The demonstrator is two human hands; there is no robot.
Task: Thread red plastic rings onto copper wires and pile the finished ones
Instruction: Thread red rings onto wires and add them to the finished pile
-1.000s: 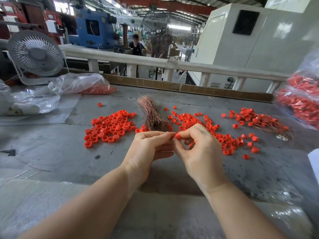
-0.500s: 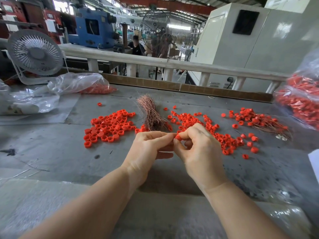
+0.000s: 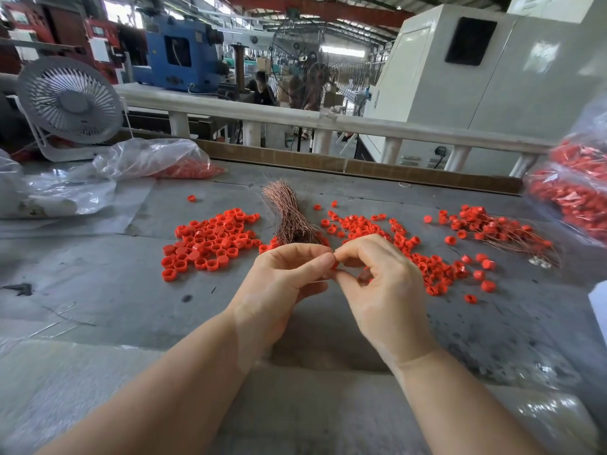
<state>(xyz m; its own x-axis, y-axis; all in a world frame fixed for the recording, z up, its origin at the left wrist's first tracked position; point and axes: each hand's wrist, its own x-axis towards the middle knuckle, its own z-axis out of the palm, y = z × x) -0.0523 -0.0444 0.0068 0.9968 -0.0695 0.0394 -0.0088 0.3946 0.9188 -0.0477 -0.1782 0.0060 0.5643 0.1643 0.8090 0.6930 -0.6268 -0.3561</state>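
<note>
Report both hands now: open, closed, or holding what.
Left hand: closed, fingertips pinching at the red ring; any wire in its grip cannot be told.
Right hand: closed, pinching the same red ring between thumb and forefinger.

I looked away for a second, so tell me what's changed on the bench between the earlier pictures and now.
Very little. Both hands stay together above the table: the right hand still pinches a red ring, with the left hand meeting it fingertip to fingertip. The right fingers have spread slightly. Nothing was picked up or put down. The copper wire bundle, loose rings and finished pile lie as before.
</note>
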